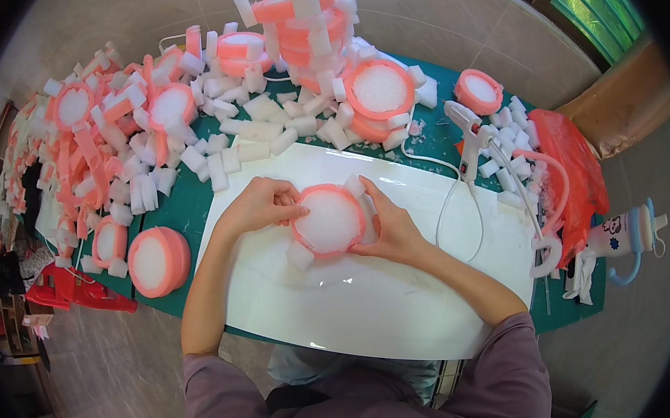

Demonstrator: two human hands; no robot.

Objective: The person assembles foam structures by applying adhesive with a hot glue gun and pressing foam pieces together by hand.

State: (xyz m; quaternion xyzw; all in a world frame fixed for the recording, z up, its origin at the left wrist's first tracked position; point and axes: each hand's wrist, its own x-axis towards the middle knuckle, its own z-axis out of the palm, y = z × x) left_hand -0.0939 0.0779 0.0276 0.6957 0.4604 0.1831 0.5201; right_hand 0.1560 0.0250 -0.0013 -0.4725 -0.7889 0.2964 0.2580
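Observation:
A round white foam disc (326, 220) with a pink foam band lies in front of me on a glossy white board (341, 294). Small white foam blocks jut from its band, one at the upper right (354, 185) and another at the lower left (299, 256). At the band's left side, my left hand (263, 204) has its fingers curled and pressed to the edge; whether a block is under them is hidden. My right hand (390, 224) grips the right side, its index finger reaching toward the upper block and its thumb low on the band.
A glue gun (468, 139) with a white cord stands at the board's back right. Stacked pink-and-white foam rounds (307, 36) rise behind loose white blocks (267, 120). Left sits another foam round (156, 262); right, a red plastic bag (561, 170) and a cup (624, 234).

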